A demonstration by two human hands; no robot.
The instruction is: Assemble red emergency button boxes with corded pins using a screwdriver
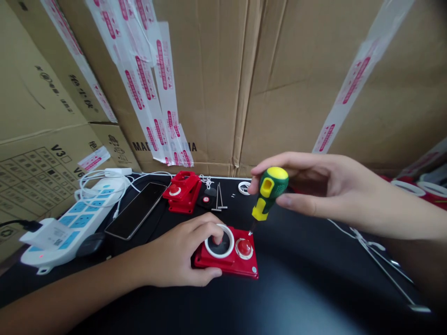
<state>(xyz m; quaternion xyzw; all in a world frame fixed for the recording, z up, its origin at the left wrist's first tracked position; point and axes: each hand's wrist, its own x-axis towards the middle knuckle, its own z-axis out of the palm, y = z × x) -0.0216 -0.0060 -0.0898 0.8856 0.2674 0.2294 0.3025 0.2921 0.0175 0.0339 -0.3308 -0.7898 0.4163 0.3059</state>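
A red plastic box (223, 266) lies on the black tabletop, with a white-ringed round dark dial (225, 249) and a red dome light (245, 248) on its face. My left hand (185, 251) grips the box's left end, a finger on the dial and the thumb along the near edge. In my right hand (324, 186), thumb and fingers hold a green and yellow screwdriver (267, 195). Its shaft slants down, and the tip is at a screw in the box's far right corner. Another screw (254, 269) shows in the near right corner.
Behind my left hand are a second red box (183, 190), a phone (136, 209) and a white power strip (78, 221) with coiled cable. Hex keys (219, 197) and a white ring (244, 188) lie farther back. Cardboard boxes (213, 83) wall off the rear.
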